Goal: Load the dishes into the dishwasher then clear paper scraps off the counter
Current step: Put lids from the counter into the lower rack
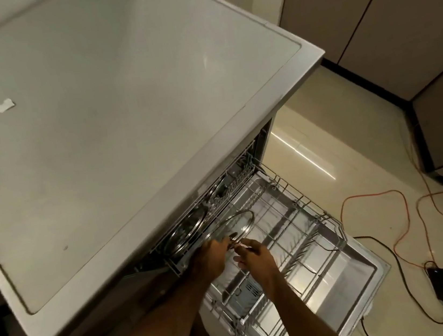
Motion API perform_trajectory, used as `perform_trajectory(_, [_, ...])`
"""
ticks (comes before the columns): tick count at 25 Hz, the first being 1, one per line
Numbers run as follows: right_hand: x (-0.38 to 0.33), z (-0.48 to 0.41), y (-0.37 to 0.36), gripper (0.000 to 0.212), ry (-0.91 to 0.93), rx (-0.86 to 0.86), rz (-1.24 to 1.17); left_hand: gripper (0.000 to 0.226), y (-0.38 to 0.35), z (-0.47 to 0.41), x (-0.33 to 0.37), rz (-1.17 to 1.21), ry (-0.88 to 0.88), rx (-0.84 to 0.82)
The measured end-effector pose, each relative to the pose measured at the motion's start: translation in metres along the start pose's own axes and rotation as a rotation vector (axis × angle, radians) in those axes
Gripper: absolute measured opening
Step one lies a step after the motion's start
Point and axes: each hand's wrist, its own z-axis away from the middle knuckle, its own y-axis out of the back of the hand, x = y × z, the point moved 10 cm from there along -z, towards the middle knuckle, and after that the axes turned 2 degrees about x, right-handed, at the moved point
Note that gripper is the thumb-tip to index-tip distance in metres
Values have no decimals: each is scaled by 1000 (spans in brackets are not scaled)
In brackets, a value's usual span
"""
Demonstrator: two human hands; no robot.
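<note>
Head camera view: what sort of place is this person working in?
Most likely a kitchen, perhaps a staged one. An open dishwasher has its lower rack pulled out, a glass lid is held over it, and the pale counter above carries paper scraps. Loose cables cross the floor.

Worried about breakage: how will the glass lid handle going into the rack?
The glass lid looks clear with a metal rim: probably rigid, fragile if knocked. Round, so it may roll unless stood between tines of the rack.
</note>
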Motion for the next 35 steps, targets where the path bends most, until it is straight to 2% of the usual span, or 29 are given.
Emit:
perform_trajectory(4, [21,-18,-6,17,-29,-58,58,47,-27,-18,-23,-88,47,-28])
perform_trajectory(7, [30,-25,-5,18,-35,-107,80,43,-29,-25,-38,-120,85,59])
perform_trajectory(11, [43,-38,1,23,-54,-105,114,57,-24,-39,-63,-175,189,121])
perform_trajectory(14, [50,-44,-3,25,-75,-114,150,62,-22,-44,-63,-158,172,163])
perform_trajectory(18, [51,-38,-12,20,-95,-173,200,46,-32,-34,-60,-140,189,136])
perform_trajectory(20, [51,-39,-14,17,-95,-187,285,53,-39,-28,-65,-155,230,104])
perform_trajectory(22, [50,-40,-16,17,-97,-199,385,44,-44,-22,-66,-172,224,154])
perform_trajectory(25, [49,-42,-16,20,-118,-186,459,44,-54,-21,-70,-133,270,49])
perform_trajectory(28, [41,-39,-15,21,-112,-165,497,47,-45,-23,-69,-202,249,12])
perform_trajectory(32, [18,-22,-15,45,-27,-178,657,44,-35,-23,-63,-288,182,-67])
perform_trajectory(35, [-6,-2,-25,90,178,-230,902,42,-11,-7,-49,-267,178,-67])
